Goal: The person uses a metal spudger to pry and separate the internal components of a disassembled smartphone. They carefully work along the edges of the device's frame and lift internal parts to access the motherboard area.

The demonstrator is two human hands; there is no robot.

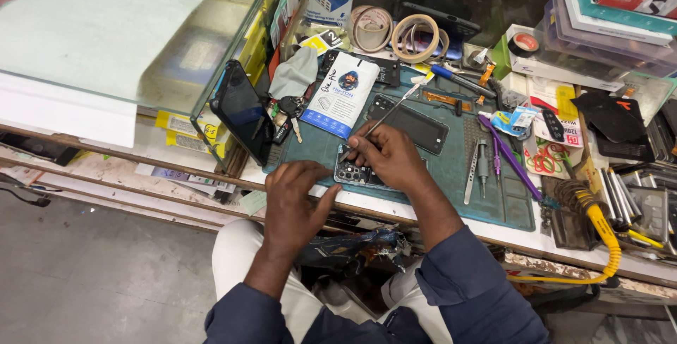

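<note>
An opened phone [352,173] with its insides showing lies near the front edge of a green work mat [493,199]. My left hand [296,199] rests on the phone's left end, fingers spread, steadying it. My right hand [389,157] is closed around a thin metal tool [393,110] whose tip points down at the phone's top edge. A black phone back panel [416,127] lies on the mat just beyond my right hand.
A dark phone [242,110] leans upright at the left by a glass case [106,40]. Tape rolls [415,37], a white-and-blue packet [342,93], screwdrivers [482,164], a purple tool [509,157] and a yellow coiled cable [603,234] crowd the bench.
</note>
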